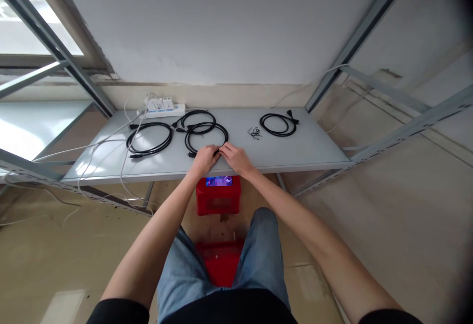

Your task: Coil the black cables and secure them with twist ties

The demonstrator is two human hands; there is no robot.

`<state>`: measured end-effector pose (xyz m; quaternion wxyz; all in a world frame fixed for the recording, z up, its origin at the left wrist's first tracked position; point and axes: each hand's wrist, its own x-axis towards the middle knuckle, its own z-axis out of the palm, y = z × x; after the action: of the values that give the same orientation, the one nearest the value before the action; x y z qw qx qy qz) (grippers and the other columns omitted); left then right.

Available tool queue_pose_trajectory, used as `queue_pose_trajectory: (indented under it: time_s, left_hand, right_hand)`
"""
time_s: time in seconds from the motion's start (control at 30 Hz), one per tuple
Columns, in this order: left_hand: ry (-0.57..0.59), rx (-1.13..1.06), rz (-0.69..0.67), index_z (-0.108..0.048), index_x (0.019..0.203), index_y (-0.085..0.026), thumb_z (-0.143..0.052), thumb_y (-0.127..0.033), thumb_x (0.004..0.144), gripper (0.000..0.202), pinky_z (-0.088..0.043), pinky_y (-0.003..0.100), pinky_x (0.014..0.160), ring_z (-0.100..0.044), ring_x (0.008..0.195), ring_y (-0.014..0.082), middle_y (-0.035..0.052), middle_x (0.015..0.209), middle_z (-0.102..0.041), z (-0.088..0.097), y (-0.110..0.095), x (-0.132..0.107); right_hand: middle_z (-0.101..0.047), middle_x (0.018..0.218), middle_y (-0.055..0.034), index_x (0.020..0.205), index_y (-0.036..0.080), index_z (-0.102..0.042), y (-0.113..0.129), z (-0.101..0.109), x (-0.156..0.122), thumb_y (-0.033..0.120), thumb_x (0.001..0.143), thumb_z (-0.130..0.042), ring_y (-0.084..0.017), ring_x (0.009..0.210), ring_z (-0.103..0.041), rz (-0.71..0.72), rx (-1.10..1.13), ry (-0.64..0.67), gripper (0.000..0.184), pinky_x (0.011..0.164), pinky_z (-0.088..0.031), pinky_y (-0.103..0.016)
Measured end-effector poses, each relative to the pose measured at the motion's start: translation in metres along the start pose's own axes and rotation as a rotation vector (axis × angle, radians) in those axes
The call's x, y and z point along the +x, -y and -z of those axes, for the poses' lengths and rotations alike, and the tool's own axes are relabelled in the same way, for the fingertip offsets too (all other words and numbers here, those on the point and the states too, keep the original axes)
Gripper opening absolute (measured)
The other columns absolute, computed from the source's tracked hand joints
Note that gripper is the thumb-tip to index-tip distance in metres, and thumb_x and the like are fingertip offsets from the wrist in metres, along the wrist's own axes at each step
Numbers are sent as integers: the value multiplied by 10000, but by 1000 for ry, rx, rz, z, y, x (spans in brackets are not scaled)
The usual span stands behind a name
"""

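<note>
My left hand [206, 159] and my right hand [235, 158] meet at the front of the grey shelf, both with fingers closed on the near side of a coiled black cable [226, 131]. What exactly sits between the fingertips is too small to make out beyond the dark cable. Behind this loop, partly overlapping it, lies another coiled cable [214, 117]. A third coil [171, 136] rests to the left of my hands. Over on the right is one more coiled cable [260, 123], with a little pile of short black ties [254, 133] beside it.
A white power strip [179, 110] with plugged-in adapters stands at the shelf's back left, its white cords [123, 166] hanging over the front edge. Metal uprights [327, 85] frame the shelf [295, 154]. Under it is a red stool [218, 203] with a lit screen [219, 181] on top.
</note>
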<state>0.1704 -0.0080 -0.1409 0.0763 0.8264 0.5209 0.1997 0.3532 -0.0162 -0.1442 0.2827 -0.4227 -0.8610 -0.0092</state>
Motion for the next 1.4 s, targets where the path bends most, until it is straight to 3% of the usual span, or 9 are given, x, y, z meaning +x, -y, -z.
queue_pose_trajectory:
  time_s: [0.53, 0.9, 1.23, 1.4]
  left_hand:
    - [7, 5, 28, -774, 1125, -186, -511, -309, 1062, 297, -464, 342, 829, -706, 980, 271, 138, 1054, -769, 3, -3, 0]
    - [22, 42, 48, -781, 1069, -173, -531, -303, 1054, 282, -471, 334, 846, -712, 1007, 271, 146, 1040, -768, 1, -2, 2]
    - [-2, 6, 24, -781, 1197, -205, -537, -334, 1058, 309, -485, 343, 874, -713, 1020, 278, 129, 1068, -776, 1, -1, 0]
    - [-3, 4, 25, -783, 1206, -212, -522, -376, 1071, 337, -482, 342, 869, -712, 1015, 277, 134, 1082, -776, 1, -1, 0]
  right_hand:
    - [-689, 1097, -118, 1093, 179, -681, 5, 0, 2, 263, 1140, -427, -231, 988, -641, -49, -76, 16, 271, 758, -456, -310]
    - [-693, 1141, -127, 1216, 168, -663, 9, 3, 2, 129, 1096, -436, -250, 1069, -643, 17, -112, 103, 260, 801, -502, -322]
    - [-710, 1188, -111, 1245, 199, -664, 1, -1, 2, 132, 1099, -441, -238, 1116, -668, -22, 98, 51, 275, 926, -538, -349]
    - [-714, 1123, -103, 1210, 200, -689, -4, -6, 1, 114, 1095, -422, -236, 1070, -664, -44, 79, 34, 303, 913, -530, -349]
